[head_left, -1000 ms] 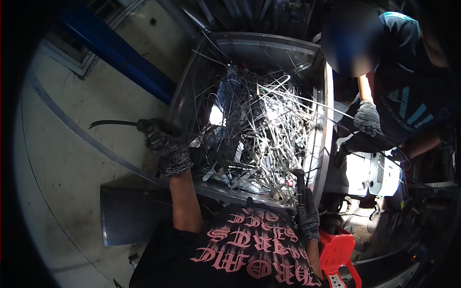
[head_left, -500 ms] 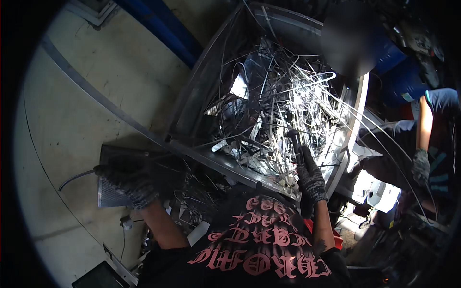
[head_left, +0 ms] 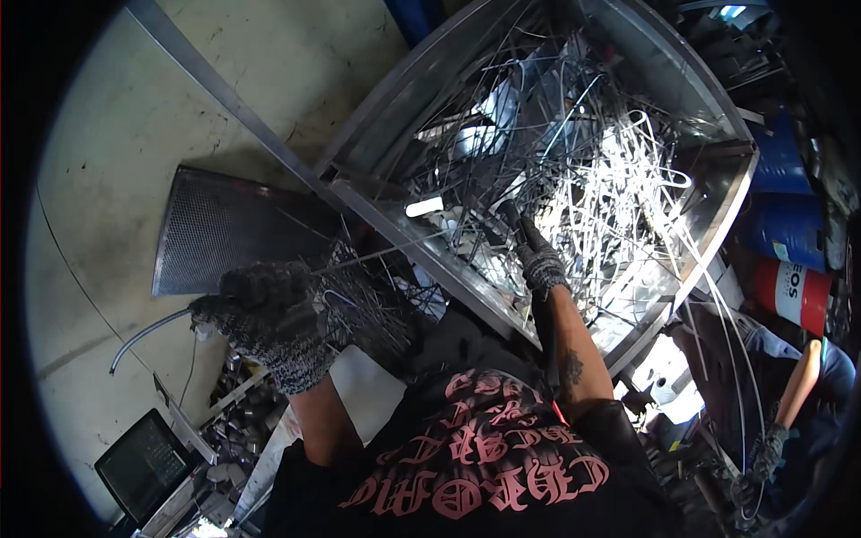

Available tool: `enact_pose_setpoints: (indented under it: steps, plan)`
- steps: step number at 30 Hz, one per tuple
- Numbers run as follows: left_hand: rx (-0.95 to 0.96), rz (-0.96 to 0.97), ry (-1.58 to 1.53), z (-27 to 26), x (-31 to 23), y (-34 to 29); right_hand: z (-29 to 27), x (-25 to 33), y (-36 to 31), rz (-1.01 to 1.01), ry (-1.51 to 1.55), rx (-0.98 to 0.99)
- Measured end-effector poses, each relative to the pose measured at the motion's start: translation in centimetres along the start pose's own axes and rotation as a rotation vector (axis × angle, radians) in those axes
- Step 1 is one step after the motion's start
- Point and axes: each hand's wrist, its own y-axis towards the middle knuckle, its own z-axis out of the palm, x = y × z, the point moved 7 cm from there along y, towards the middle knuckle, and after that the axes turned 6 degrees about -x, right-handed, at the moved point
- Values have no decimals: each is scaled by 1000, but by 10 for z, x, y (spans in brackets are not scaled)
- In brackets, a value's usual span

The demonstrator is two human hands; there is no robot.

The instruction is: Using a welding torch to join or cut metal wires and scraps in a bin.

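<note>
In the head view, the gloved left hand, left of centre, is closed around a grey rod, whose bent free end sticks out beyond the fist. That end curves down and points to the lower left of the frame. If the thin stretch beyond the fist is the same piece, its long axis runs gently up to the right, crossing the front wall of the metal bin. The wrapped grip probably steadies a springy length clear of the tangle.

The gloved right hand, near the centre, reaches into the bin with fingers extended toward the wire scrap; whether it grips anything I cannot tell. The high walls seem suited to containing such loose wire. A perforated metal panel stands at left. At lower right, a co-worker's gloved hand is by looping pale wires that stretch toward the bin.
</note>
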Motion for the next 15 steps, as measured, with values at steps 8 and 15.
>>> enact_pose_setpoints:
  steps: [8,15]
  plan:
    - [178,-51,-5,10,2,13,16,-21,-3,12,-16,-10]
    - [219,-33,24,21,4,12,25,-28,2,-31,-157,-67]
